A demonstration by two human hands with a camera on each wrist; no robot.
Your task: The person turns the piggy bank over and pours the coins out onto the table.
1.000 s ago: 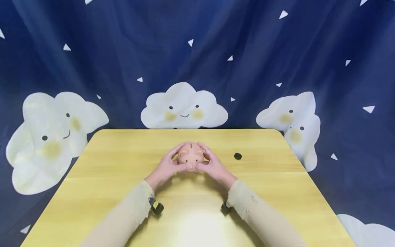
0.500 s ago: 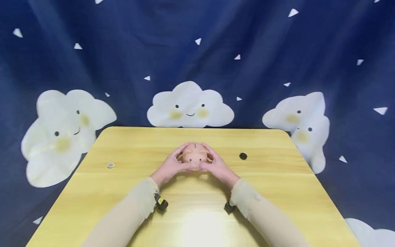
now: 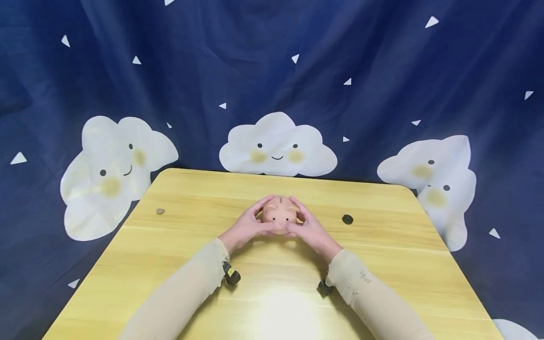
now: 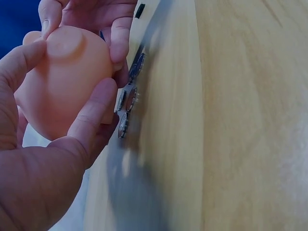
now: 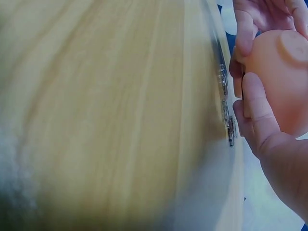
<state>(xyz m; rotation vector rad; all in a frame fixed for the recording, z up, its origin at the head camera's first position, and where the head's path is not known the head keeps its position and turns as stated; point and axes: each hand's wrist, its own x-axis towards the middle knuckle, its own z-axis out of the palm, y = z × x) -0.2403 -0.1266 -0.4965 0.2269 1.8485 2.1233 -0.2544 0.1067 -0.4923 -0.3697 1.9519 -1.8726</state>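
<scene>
Between my two hands is a pink piggy bank [image 3: 279, 213], its face toward me and its coin slot on top. My left hand [image 3: 250, 226] holds it from the left, and my right hand [image 3: 310, 230] from the right, both thumbs meeting at its snout. In the wrist views it is raised over the table, and several coins [image 4: 130, 98] show close beneath it. The right wrist view has coins [image 5: 226, 113] there too. At the table's left lies one small round thing like a coin [image 3: 160, 211]. A black round plug [image 3: 347, 219] lies right of the bank.
The wooden table [image 3: 204, 193] has rounded far corners. Behind it hangs a dark blue curtain [image 3: 191, 56] printed with clouds and white triangles. A small black camera [image 3: 232, 275] sits at the left cuff and another black camera [image 3: 325, 288] at the right cuff.
The head view has swung, so everything sits further right. The coin-like thing at the left, unseen in the first frame, has moved outward and away across the table. Both hands keep holding the piggy bank.
</scene>
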